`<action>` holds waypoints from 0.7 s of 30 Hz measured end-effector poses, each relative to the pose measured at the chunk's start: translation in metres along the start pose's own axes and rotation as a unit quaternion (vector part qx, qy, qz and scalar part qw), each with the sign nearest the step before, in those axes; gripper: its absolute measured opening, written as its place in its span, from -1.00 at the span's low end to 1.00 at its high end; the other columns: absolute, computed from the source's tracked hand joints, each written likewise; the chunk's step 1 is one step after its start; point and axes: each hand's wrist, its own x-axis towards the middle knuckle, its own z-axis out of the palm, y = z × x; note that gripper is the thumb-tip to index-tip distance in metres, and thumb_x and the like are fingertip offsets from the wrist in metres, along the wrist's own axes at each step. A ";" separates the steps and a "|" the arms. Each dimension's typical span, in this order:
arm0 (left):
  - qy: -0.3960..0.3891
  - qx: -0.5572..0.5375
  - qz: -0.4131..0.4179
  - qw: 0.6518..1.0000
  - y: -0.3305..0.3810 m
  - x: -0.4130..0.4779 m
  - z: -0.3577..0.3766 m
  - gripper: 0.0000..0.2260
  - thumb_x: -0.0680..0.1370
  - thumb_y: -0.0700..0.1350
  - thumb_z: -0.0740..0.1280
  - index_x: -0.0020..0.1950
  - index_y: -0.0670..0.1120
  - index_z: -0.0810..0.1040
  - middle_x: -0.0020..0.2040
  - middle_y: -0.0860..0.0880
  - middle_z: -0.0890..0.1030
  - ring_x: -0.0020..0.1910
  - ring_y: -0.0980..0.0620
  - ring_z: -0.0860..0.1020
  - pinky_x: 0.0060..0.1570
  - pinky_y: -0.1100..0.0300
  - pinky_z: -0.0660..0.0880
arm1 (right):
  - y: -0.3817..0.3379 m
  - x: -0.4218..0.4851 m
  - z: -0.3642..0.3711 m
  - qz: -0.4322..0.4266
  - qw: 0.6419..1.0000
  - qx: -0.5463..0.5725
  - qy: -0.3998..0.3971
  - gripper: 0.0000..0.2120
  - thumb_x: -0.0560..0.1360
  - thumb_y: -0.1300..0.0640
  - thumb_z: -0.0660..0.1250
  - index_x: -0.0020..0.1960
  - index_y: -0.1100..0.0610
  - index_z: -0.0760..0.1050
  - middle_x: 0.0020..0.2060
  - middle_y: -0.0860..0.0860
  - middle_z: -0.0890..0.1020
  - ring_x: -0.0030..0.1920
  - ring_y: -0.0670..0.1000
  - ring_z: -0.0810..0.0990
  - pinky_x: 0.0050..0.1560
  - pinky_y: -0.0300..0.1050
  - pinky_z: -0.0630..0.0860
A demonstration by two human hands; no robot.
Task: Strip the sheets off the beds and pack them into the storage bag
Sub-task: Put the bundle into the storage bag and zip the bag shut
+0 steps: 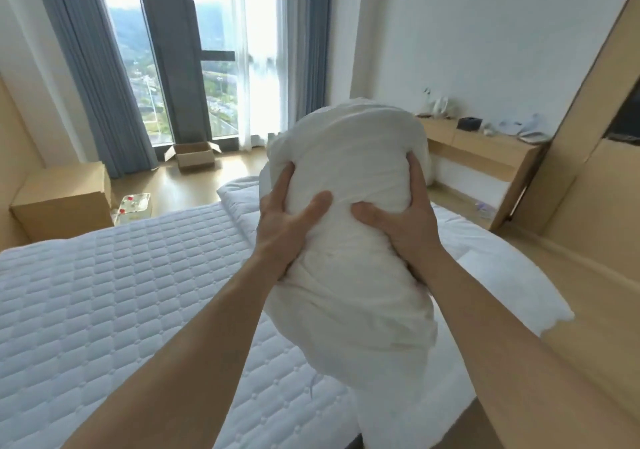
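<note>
A white bundle of bedding (349, 157) stands upright in the air in front of me, above the bed. My left hand (287, 220) grips its left side and my right hand (401, 213) grips its right side, thumbs pressed into the cloth. Below lies the bare quilted mattress (114, 292), stripped of its sheet. More white bedding (498, 285) lies on the right part of the bed. No storage bag is in view.
A wooden nightstand (62, 202) stands left of the bed, with a clear plastic box (135, 206) on the floor beside it. An open cardboard box (194, 155) sits by the window. A wooden desk (485, 150) with small items runs along the right wall.
</note>
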 end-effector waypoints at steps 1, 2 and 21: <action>-0.013 -0.004 0.012 1.000 0.013 0.003 0.019 -0.18 0.07 0.56 0.40 0.31 0.55 0.27 0.38 0.16 0.36 0.27 0.12 0.45 0.27 0.09 0.45 | -0.006 0.004 -0.022 -0.009 1.000 -0.001 0.016 0.15 0.01 -0.38 0.58 0.46 -0.50 0.01 0.35 -0.19 0.37 0.32 -0.03 0.43 0.35 0.12 0.43; -0.025 -0.006 0.024 0.999 0.024 0.005 0.040 -0.18 0.07 0.56 0.39 0.32 0.55 0.27 0.36 0.17 0.37 0.25 0.14 0.45 0.26 0.10 0.45 | -0.009 0.007 -0.044 -0.017 0.999 -0.003 0.031 0.15 0.01 -0.38 0.58 0.46 -0.50 0.01 0.37 -0.19 0.36 0.33 -0.02 0.43 0.36 0.12 0.43; -0.210 -0.067 0.058 0.974 0.093 -0.013 0.491 -0.20 0.12 0.55 0.36 0.34 0.54 0.23 0.45 0.12 0.33 0.32 0.07 0.37 0.34 0.02 0.34 | 0.060 0.048 -0.460 -0.004 0.970 -0.088 0.227 0.20 0.03 -0.34 0.62 0.51 -0.40 0.04 0.36 -0.22 0.39 0.34 -0.04 0.44 0.34 0.07 0.46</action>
